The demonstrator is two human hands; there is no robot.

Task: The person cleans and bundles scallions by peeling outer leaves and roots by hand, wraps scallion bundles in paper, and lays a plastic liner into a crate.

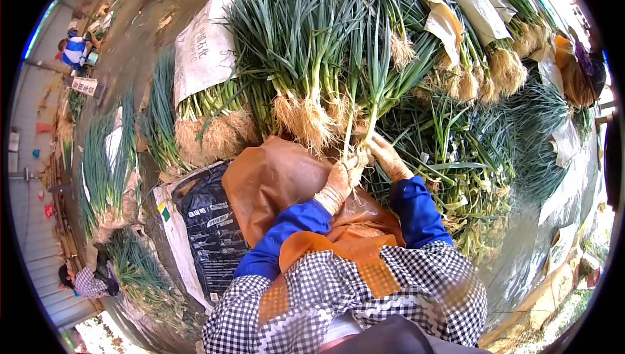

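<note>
Over my lap, my left hand [336,183] closes around the root end of a few green onions [372,116], whose leaves point away from me. Close beside it, my right hand [388,157] has its fingers bent onto the same stems, just above the roots. Its fingertips are partly hidden. Just past my hands lies a large pile of green onions [306,54], with pale tangled roots facing me. An orange-brown apron [280,168] covers my knees beneath both hands.
Loose leaves and trimmings [469,171] lie heaped at my right. A white sack [207,51] covers onion bundles at the left; a black printed bag [211,224] lies beside my knee. Two other people, one in blue [76,51] and one in checks [89,282], are far left.
</note>
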